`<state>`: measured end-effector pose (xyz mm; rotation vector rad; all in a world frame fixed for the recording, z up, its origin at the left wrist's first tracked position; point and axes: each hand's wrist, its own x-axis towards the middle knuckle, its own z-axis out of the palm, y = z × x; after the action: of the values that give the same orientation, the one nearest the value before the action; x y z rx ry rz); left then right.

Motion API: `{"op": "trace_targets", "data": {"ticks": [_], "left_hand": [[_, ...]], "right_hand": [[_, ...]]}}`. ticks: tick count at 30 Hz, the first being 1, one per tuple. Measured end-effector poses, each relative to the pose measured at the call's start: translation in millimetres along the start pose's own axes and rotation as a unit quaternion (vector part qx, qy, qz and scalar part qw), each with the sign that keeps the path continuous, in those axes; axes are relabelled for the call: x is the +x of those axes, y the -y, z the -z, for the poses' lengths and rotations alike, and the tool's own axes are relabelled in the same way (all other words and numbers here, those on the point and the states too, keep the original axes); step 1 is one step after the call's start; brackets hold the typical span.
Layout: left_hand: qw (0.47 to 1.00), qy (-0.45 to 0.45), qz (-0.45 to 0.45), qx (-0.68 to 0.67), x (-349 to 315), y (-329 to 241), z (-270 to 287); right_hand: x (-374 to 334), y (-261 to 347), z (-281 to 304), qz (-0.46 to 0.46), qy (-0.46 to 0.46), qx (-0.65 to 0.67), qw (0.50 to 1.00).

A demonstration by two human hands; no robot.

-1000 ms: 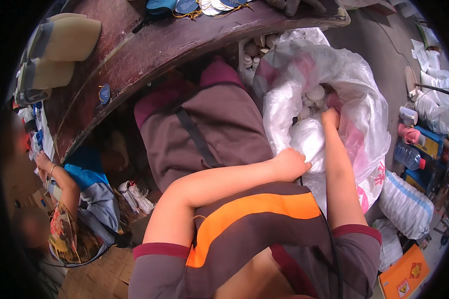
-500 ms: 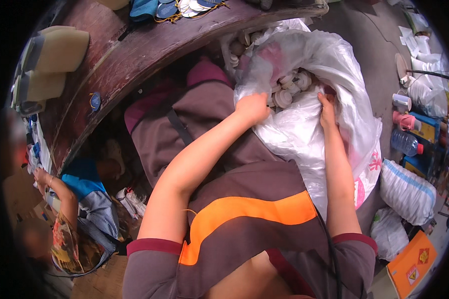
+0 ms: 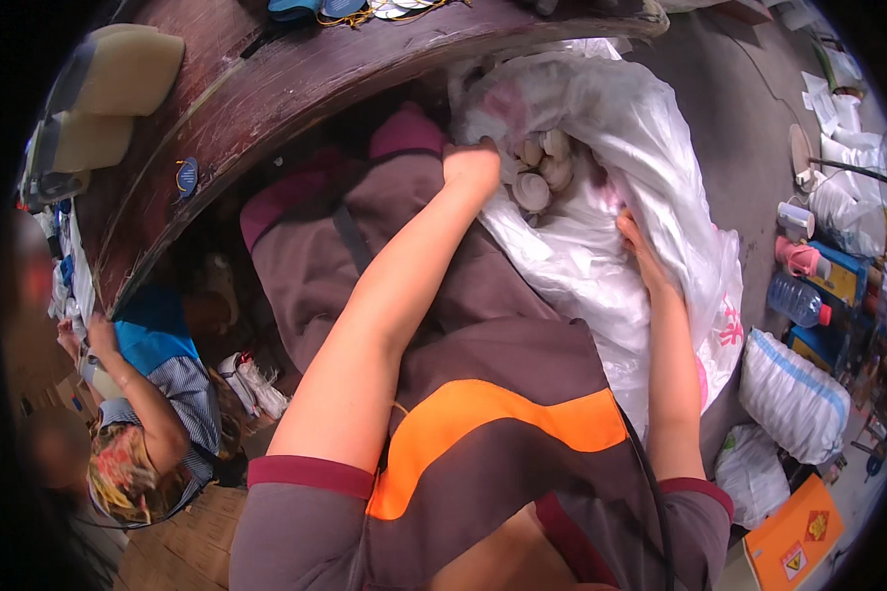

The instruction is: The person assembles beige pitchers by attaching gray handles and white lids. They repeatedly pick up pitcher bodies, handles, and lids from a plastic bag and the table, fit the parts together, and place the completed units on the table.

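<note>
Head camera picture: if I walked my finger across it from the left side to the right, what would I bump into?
Another person's hands → a blue oval tag → left hand → pale round pieces → right hand → clear bottle with a red cap.

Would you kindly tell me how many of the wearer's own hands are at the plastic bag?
2: the left hand at the left rim of the plastic bag, the right hand beside its opening's right side. Some fingers are hidden.
</note>
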<state>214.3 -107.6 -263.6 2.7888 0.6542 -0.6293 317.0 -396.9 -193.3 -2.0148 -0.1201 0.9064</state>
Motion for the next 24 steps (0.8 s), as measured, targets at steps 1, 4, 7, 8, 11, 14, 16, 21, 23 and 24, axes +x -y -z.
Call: {"op": "trace_targets", "data": {"ticks": [1,4,7,8,11,14,16,21,23,24], "left_hand": [[1.0,-0.007,-0.012,-0.026,-1,-2,3],[0.993,-0.042,-0.026,-0.111,-8,0,19],[0.974,-0.081,-0.025,-0.208,-16,-3,27],[0.971,-0.081,-0.031,-0.222,-19,-4,30],[0.959,-0.106,-0.048,-0.259,-26,-4,39],[0.933,-0.188,-0.079,-0.297,-36,5,37],[0.916,-0.21,-0.058,-0.336,-34,8,34],[0.94,-0.192,0.019,-0.282,-24,3,29],[0.961,-0.195,-0.006,-0.196,-28,-7,33],[0.969,-0.19,-0.027,-0.157,-34,-13,38]], "right_hand": [[11,-7,2,0.045,0.023,-0.076,0.996],[32,12,-30,0.108,-0.021,-0.126,0.986],[59,57,-48,0.345,-0.136,-0.44,0.818],[77,62,-49,0.344,-0.168,-0.52,0.764],[141,40,-34,0.22,-0.194,-0.669,0.683],[171,23,-20,-0.014,-0.133,-0.642,0.755],[183,-30,-11,0.066,-0.112,-0.558,0.82],[116,18,2,0.13,-0.084,-0.069,0.986],[72,43,14,0.139,-0.064,0.088,0.984],[45,54,13,0.165,-0.069,0.117,0.977]]}}
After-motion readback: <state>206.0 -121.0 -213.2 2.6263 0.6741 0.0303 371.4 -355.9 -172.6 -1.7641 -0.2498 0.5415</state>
